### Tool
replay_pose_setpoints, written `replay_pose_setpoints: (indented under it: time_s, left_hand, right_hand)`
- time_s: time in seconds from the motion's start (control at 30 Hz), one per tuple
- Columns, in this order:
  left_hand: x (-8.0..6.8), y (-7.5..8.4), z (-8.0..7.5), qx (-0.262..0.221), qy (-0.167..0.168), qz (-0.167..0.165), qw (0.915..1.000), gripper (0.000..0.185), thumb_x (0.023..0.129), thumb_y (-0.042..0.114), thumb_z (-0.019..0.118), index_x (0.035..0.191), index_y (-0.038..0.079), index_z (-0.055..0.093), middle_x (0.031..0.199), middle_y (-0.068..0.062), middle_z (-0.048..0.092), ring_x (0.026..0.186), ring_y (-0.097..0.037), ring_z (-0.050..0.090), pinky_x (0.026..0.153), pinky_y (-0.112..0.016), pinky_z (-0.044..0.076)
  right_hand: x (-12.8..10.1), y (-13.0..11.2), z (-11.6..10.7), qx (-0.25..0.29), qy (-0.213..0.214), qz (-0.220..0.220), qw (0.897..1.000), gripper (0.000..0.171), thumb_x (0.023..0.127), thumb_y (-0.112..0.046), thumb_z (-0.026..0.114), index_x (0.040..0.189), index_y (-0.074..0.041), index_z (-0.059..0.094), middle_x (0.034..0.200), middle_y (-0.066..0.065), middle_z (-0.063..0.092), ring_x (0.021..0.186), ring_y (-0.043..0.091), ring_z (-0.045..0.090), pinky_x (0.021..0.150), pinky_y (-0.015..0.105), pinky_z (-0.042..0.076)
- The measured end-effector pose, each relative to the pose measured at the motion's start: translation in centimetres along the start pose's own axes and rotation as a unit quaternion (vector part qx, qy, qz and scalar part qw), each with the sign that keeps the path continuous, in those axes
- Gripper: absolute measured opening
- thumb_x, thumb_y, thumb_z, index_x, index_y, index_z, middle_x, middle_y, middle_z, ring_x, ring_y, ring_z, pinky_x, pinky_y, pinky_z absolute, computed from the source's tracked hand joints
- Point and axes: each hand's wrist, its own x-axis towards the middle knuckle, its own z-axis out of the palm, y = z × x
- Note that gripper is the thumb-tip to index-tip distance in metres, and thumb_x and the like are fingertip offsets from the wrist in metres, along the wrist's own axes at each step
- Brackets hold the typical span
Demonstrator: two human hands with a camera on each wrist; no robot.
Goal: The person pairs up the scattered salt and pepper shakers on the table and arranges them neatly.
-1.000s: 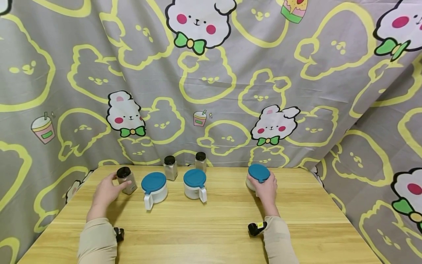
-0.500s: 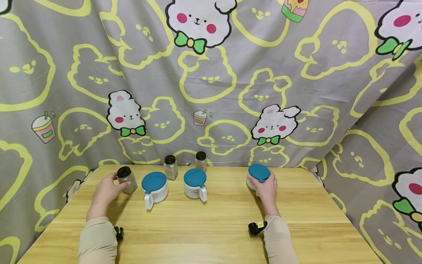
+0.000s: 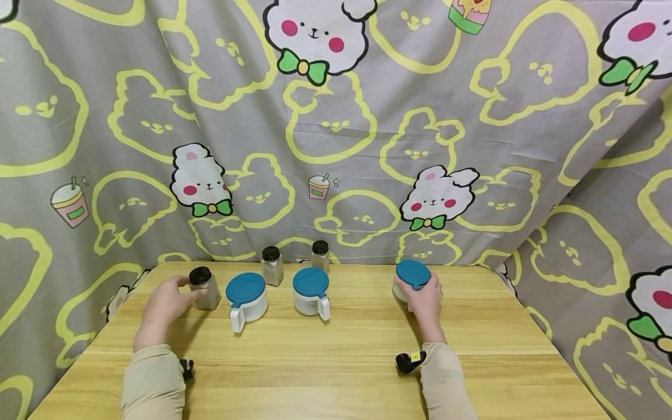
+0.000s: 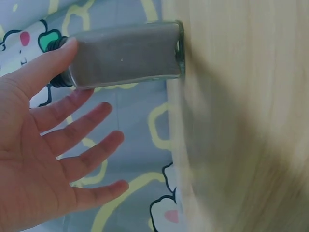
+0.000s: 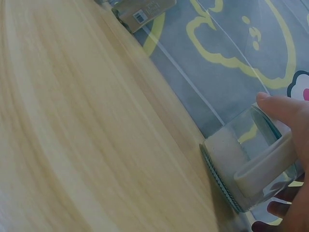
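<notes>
My left hand (image 3: 170, 298) is at the far left of the wooden table (image 3: 336, 361), beside a small glass spice jar (image 3: 206, 288) with a black cap. In the left wrist view the fingers (image 4: 91, 121) are spread and straight, and only the thumb touches the spice jar (image 4: 125, 55) near its cap. At the far right my right hand (image 3: 425, 298) grips a glass pot with a blue lid (image 3: 412, 274). The right wrist view shows the thumb on top and the fingers curled under the glass pot (image 5: 246, 164), which holds white grains.
Two more blue-lidded pots with white handles (image 3: 245, 298) (image 3: 311, 291) stand between my hands. Behind them are two small black-capped jars (image 3: 271, 266) (image 3: 319, 256). A cartoon-print cloth (image 3: 336, 146) hangs behind the table and on both sides.
The small jar at my left hand has shifted very slightly to the right and stands more upright. My right hand keeps its hold on the pot.
</notes>
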Motion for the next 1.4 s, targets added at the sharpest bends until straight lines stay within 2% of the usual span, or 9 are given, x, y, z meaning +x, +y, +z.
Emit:
replay_pose_setpoints:
  time_s: [0.23, 0.43, 0.67, 1.07, 1.4]
  left_hand:
    - [0.5, -0.6, 0.4, -0.01, -0.005, 0.02, 0.9997, 0.084, 0.093, 0.05, 0.06, 0.144, -0.011, 0.032, 0.144, -0.038, 0.037, 0.126, -0.059, 0.036, 0.1, -0.068, 0.035]
    - [1.0, -1.2, 1.0, -0.062, -0.015, 0.03, 0.9975, 0.085, 0.093, 0.049, 0.06, 0.147, -0.009, 0.028, 0.145, -0.039, 0.033, 0.129, -0.059, 0.035, 0.104, -0.066, 0.035]
    - [1.1, -1.2, 1.3, -0.104, -0.032, 0.022, 0.9938, 0.087, 0.095, 0.047, 0.059, 0.15, -0.009, 0.022, 0.148, -0.041, 0.025, 0.132, -0.06, 0.03, 0.107, -0.066, 0.032]
    - [1.3, -1.2, 1.5, -0.112, -0.044, 0.011, 0.9927, 0.089, 0.094, 0.045, 0.062, 0.152, -0.006, 0.018, 0.149, -0.041, 0.024, 0.133, -0.06, 0.029, 0.108, -0.067, 0.031]
    - [1.1, -1.4, 1.5, -0.133, -0.021, -0.009, 0.9909, 0.093, 0.089, 0.046, 0.067, 0.146, -0.012, 0.023, 0.149, -0.039, 0.026, 0.132, -0.056, 0.032, 0.107, -0.064, 0.034]
  right_hand:
    - [-0.1, -0.1, 0.0, 0.002, -0.001, -0.001, 1.0, 0.107, 0.077, -0.053, 0.076, 0.152, -0.002, 0.018, 0.15, 0.03, 0.026, 0.137, 0.048, 0.028, 0.108, 0.065, 0.033]
    - [0.0, 0.0, -0.1, 0.002, -0.003, 0.004, 1.0, 0.108, 0.078, -0.053, 0.076, 0.152, -0.003, 0.016, 0.151, 0.03, 0.025, 0.137, 0.048, 0.028, 0.108, 0.065, 0.033]
    - [0.0, 0.0, -0.2, 0.004, -0.005, 0.003, 1.0, 0.109, 0.077, -0.054, 0.076, 0.152, -0.003, 0.016, 0.151, 0.029, 0.025, 0.138, 0.047, 0.027, 0.108, 0.065, 0.032]
    - [0.0, 0.0, -0.3, 0.002, -0.005, -0.003, 1.0, 0.109, 0.077, -0.053, 0.077, 0.153, -0.001, 0.017, 0.151, 0.03, 0.026, 0.138, 0.048, 0.027, 0.108, 0.066, 0.032]
    - [0.1, 0.1, -0.2, 0.004, 0.008, -0.017, 1.0, 0.106, 0.076, -0.051, 0.078, 0.151, -0.001, 0.022, 0.148, 0.03, 0.031, 0.137, 0.047, 0.031, 0.108, 0.065, 0.034]
